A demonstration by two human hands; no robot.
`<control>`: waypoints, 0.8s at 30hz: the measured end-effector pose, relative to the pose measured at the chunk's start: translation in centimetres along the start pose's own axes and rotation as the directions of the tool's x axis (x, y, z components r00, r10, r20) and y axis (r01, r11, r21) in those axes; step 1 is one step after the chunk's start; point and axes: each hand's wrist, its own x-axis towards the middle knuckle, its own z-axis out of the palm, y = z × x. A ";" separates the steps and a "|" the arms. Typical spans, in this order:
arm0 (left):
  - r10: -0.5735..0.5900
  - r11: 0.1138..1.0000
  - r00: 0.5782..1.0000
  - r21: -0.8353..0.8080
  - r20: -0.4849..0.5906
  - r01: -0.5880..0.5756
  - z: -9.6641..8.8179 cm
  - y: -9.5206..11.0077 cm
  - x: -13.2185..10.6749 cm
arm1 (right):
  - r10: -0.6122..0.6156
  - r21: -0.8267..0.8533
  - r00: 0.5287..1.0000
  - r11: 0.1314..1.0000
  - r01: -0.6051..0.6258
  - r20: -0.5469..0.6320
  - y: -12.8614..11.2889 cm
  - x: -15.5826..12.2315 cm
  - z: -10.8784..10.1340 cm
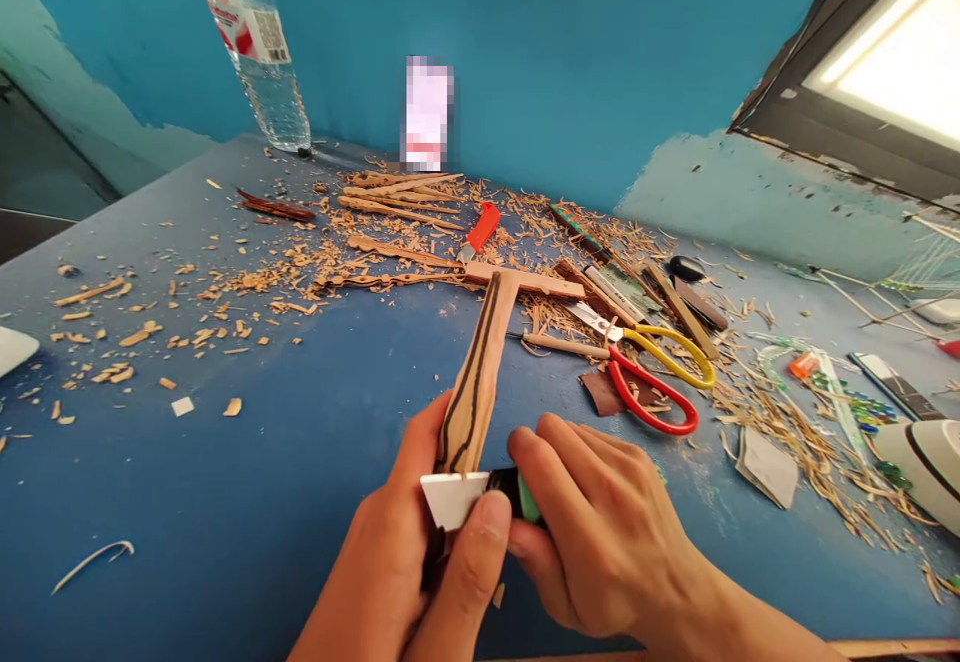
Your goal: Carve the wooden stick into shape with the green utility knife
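Closest to the lens, the left hand (390,552) is wrapped around the near end of a striped wooden stick (480,372), which is held just above the blue table (300,462) and points away towards a crosspiece at its far end. The left thumb (469,562) is pressed against the white blade (452,497) of a knife (525,492), whose black and green handle is closed inside the right hand (592,532). The blade is laid across the stick's near end, touching it.

The main hazard is judged to be a slip: if the edge is caught by the dark grain and then released suddenly, the supporting thumb and the left fingers curled under the stick could be cut, since they are placed right beside the steel. Too much force could also cause more wood to be torn away than is wanted.

Further out, a curled shaving (94,560) and scattered chips (247,287) are spread over the left of the table; the stick could be rocked if it is rested on them. A water bottle (259,47) is leaned at the back wall and could be toppled by a knock. Scissors (660,382) are left open near the right hand, where a wrist could be snagged.
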 end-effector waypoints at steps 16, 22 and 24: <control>-0.084 0.995 0.993 0.041 -0.083 0.088 -0.4 -2.5 0.1 | 0.107 -0.363 0.994 0.928 -0.089 0.031 -1.5 -0.3 1.1; -0.110 0.986 0.990 -0.114 0.086 0.119 -1.9 -2.1 0.3 | 0.102 -0.066 0.977 0.994 -0.091 0.189 -0.3 -0.3 0.1; -0.116 0.977 0.972 -0.151 0.203 0.148 -2.9 -2.7 -0.4 | 0.098 0.029 0.969 0.994 -0.107 0.225 0.1 -0.3 -0.4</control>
